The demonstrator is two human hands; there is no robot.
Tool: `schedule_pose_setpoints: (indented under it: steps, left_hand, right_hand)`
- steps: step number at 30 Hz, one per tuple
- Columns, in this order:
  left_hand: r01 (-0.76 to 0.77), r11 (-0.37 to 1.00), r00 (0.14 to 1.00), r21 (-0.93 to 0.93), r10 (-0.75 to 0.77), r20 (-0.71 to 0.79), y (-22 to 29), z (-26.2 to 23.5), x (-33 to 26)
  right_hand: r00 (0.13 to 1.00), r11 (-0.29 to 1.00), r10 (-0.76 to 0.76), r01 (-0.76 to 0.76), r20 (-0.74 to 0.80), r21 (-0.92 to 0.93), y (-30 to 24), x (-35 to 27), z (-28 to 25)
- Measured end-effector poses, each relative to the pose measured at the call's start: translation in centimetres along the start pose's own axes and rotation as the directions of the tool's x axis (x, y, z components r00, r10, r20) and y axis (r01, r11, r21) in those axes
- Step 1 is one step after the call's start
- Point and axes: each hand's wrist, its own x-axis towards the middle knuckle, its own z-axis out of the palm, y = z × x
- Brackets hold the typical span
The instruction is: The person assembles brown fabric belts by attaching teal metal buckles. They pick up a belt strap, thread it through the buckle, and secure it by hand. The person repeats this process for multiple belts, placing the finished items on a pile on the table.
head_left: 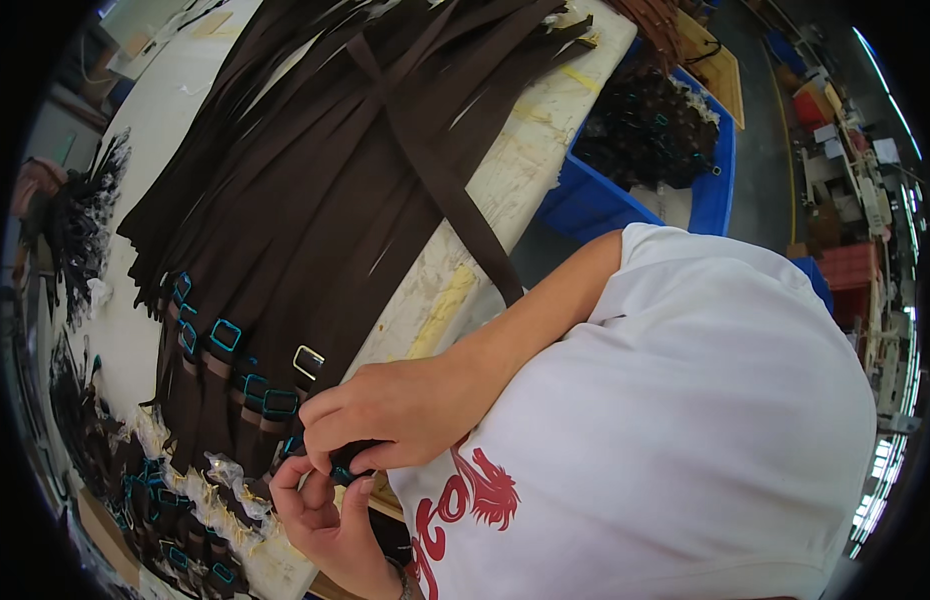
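My right hand (385, 412) is closed, with thumb and fingers pinching a dark strap end at the table's near edge. Just below it, my left hand (325, 520) has its fingers and thumb curled around the same piece. Between the fingertips shows a small blue-covered buckle (342, 474); most of the strap there is hidden by my hands. Beside them lies a layer of dark brown belts (285, 220), with blue-covered buckles (225, 335) at their near ends. One pale metal buckle (308, 362) stands out close to my right fingers.
A blue bin (625, 205) full of dark straps and buckles stands beyond my right arm. More buckled belts (175, 520) and crumpled clear plastic (225, 470) lie at the lower left. The white table (435, 310) has yellowish stains. One loose strap (445, 190) crosses its edge.
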Motion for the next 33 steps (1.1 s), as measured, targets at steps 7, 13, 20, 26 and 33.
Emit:
schedule_pose_setpoints:
  steps: [7,13,20,26,33]
  left_hand:
    - [0.006,0.993,0.993,-0.119,-0.020,-0.119,-1.2,0.9,0.2]
    - [-0.308,0.851,0.943,0.425,0.334,0.015,-0.1,-1.4,0.7]
    - [-0.390,0.774,0.911,0.499,0.401,0.091,-1.6,-1.0,1.2]
    - [-0.288,0.851,0.951,0.439,0.308,0.026,-2.9,0.0,0.8]
    - [-0.428,0.681,0.903,0.594,0.293,0.314,-2.0,-2.2,0.7]
  right_hand:
    - [0.988,0.987,0.154,-0.154,0.006,0.052,0.7,0.8,0.2]
    - [0.874,0.841,0.452,-0.485,0.179,0.241,-1.8,2.0,-0.6]
    - [0.900,0.903,0.406,-0.422,0.162,0.082,-0.7,1.5,-0.2]
    - [0.885,0.894,0.446,-0.448,0.132,-0.010,0.1,0.9,-0.3]
    - [0.794,0.843,0.535,-0.524,0.289,-0.122,-1.2,1.7,-0.6]
